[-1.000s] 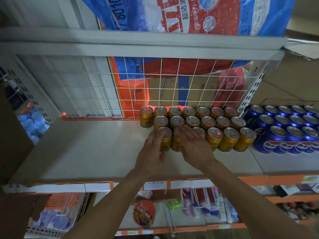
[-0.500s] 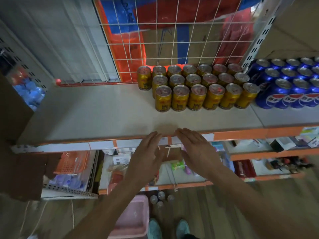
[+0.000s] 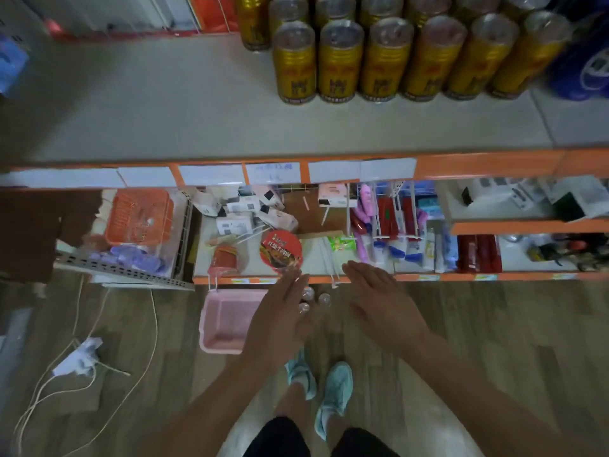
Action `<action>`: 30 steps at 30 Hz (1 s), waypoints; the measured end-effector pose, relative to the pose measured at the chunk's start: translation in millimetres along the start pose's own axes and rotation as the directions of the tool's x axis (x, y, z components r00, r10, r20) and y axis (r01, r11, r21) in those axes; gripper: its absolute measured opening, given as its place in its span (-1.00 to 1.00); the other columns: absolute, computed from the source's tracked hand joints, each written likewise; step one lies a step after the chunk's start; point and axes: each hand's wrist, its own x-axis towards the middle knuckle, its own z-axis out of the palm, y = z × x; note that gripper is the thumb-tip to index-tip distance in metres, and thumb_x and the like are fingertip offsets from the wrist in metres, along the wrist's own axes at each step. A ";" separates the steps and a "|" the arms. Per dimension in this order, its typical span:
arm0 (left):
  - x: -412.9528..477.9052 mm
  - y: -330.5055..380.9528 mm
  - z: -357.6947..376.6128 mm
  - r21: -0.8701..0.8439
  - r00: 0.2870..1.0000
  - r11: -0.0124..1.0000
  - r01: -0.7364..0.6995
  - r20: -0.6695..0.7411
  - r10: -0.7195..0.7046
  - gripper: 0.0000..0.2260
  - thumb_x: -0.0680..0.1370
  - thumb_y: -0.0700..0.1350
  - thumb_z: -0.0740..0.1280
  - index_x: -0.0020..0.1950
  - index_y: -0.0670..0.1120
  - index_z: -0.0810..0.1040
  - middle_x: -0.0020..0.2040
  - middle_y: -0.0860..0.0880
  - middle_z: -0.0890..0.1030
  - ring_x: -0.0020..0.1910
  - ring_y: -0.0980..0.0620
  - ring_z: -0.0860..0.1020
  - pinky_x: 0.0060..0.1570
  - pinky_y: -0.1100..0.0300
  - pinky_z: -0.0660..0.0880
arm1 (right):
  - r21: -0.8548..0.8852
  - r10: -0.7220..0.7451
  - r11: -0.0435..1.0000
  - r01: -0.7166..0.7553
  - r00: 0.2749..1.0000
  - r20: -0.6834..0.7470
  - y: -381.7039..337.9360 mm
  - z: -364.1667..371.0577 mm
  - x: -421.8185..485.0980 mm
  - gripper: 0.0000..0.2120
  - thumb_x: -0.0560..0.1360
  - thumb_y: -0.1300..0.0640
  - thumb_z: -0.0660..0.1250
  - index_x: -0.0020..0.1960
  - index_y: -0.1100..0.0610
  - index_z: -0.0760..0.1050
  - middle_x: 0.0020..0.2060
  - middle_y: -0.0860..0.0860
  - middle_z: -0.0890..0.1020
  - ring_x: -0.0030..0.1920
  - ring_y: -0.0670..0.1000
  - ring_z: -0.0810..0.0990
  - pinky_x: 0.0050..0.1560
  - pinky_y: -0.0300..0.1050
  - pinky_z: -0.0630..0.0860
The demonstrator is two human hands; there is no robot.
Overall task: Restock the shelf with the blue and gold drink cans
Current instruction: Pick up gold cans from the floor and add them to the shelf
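Across the upper part of the view, the shelf (image 3: 164,103) has a wide bare stretch on its left half and along its orange front edge, room that I judge is meant for further rows. The gold cans (image 3: 339,61) stand upright in tight rows toward the back right of that surface. Their labels face forward and their sides touch, presumably so the block stays neat and steady, and the front row sits well back from the front edge. The blue cans (image 3: 586,61) are just beside them at the right, blurred and partly cut off by the frame. Below, on the floor in front of the lower shelf's front edge, lies a pink basket (image 3: 227,318). Just right of it the left hand (image 3: 280,321) and right hand (image 3: 379,308) are held low side by side, fingers straight and loosely together, gripping nothing. Between them show the round tops of a few floor cans (image 3: 324,298), whose colour I cannot tell. The hands seem placed to gather these for the next row.
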 end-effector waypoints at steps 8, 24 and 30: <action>-11.0 -41.5 112.0 -0.042 0.998 0.999 -0.010 0.061 0.012 -0.28 0.43 -0.24 0.46 0.51 0.04 0.24 0.42 -0.04 0.41 0.33 -0.02 0.40 0.22 0.06 0.50 | 0.070 0.136 0.986 -0.149 0.977 0.163 35.5 126.3 -30.8 -0.38 0.40 0.13 0.51 0.42 0.20 0.44 0.31 0.15 0.58 0.23 0.20 0.61 0.23 0.14 0.53; 6.1 -300.0 428.9 0.143 0.977 0.980 -0.134 0.183 0.107 -0.33 0.37 -0.28 0.55 0.44 -0.32 0.43 0.38 -0.28 0.50 0.37 -0.25 0.47 0.39 -0.03 0.39 | 0.134 0.380 0.882 -0.451 0.851 0.363 119.0 494.1 -43.5 -0.38 0.58 0.07 0.31 0.57 0.17 0.21 0.51 0.12 0.35 0.48 0.13 0.32 0.45 0.07 0.31; 43.8 -374.4 513.1 0.169 0.966 0.959 -0.226 0.163 0.199 -0.38 0.46 -0.17 0.48 0.47 -0.23 0.37 0.46 -0.19 0.40 0.49 -0.19 0.31 0.47 0.01 0.26 | 0.070 0.322 0.928 -0.366 0.881 0.346 173.4 591.1 -28.6 -0.28 0.59 -0.05 0.34 0.61 0.14 0.10 0.58 0.09 0.23 0.55 0.10 0.22 0.48 0.04 0.26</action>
